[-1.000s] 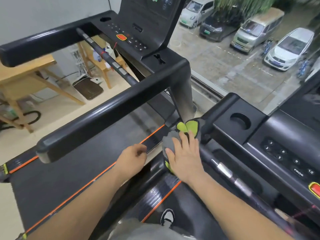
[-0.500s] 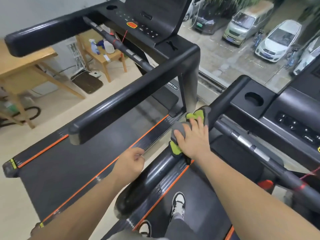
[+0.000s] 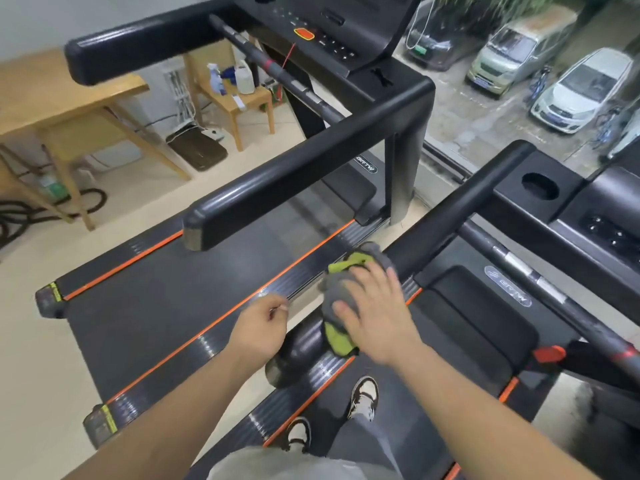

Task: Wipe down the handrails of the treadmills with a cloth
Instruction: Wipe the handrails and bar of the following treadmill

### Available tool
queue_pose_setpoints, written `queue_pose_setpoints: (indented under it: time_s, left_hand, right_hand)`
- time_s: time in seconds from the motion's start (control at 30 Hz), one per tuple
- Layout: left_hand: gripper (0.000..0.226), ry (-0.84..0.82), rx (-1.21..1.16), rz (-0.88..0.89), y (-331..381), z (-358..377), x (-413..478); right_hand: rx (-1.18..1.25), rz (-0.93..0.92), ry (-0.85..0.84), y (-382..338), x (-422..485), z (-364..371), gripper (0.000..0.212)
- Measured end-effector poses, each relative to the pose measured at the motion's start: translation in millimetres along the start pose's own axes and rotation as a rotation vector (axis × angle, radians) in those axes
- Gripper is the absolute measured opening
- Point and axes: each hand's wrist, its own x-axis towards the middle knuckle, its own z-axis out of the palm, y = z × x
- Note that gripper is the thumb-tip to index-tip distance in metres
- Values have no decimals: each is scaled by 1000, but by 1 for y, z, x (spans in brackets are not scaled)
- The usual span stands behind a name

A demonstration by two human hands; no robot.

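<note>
A grey and lime-green cloth [image 3: 341, 292] is draped over the black left handrail [image 3: 450, 220] of the treadmill I stand on. My right hand [image 3: 377, 313] lies flat on the cloth with fingers spread, pressing it onto the rail near its rounded end [image 3: 294, 355]. My left hand [image 3: 258, 330] hovers just left of that rail end, fingers curled into a loose fist with nothing visible in it. The neighbouring treadmill's two handrails [image 3: 294, 181] run across the upper left.
The neighbouring treadmill's belt [image 3: 173, 299] lies to the left. Its console [image 3: 332, 32] is at the top and mine [image 3: 609, 220] at the right. Wooden tables [image 3: 69, 95] and spray bottles [image 3: 216, 77] stand by the wall. A window shows parked cars [image 3: 581, 88].
My right hand has slid the cloth down the handrail toward its near end. The view has tilted down and my left hand stays beside the rail end.
</note>
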Motion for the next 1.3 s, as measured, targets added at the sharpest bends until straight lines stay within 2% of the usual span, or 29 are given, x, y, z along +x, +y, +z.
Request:
queue_pose_setpoints:
  time_s: [0.13,0.23,0.33,0.43,0.53,0.63,0.7,0.73,0.8,0.93,1.03,1.17,1.23,1.3]
  left_hand:
    - [21,-16,-19,-46,-6,7,-10]
    - [21,27,-43,-24,-12,4,-15]
    - [22,97,-71,-25,-23,-4,-14]
    - [23,133,-102,-26,-32,-11,-18]
    - [23,196,-125,-48,-38,-18,-21]
    - [20,205,-171,-81,-43,-23,-25]
    - [21,197,-154,-91,-47,-24,-27]
    - [20,191,-144,-94,-49,-25,-30]
    - [17,184,-155,-116,-54,-25,-36]
    - [26,198,-198,-148,-66,-30,-46]
    - [24,236,-221,-142,-76,-37,-50]
    - [19,275,-220,-149,-86,-49,-52]
    - [21,282,-202,-143,-85,-53,-52]
    - [24,274,-181,-136,-85,-55,-48]
  right_hand:
    - [92,300,-9,21,28,-8,71]
    - [127,340,172,-22,9,4,61]
    - [147,239,196,-82,-27,22,52]
    - [25,25,45,-127,-54,33,54]
    - [-124,-190,-41,-126,-49,26,56]
    - [-80,-321,2,-96,-25,13,54]
    - [-31,-213,45,-75,-5,5,56]
    - [-37,-115,10,-67,7,0,60]
    - [-96,41,-167,-60,26,-11,69]
    - [-184,144,-267,-88,28,-14,67]
    - [-247,1,-334,-140,14,-5,61]
    - [-590,-236,-523,-194,2,15,44]
    - [-665,-339,-517,-195,-5,23,44]
    - [-651,-479,-435,-178,-16,24,45]
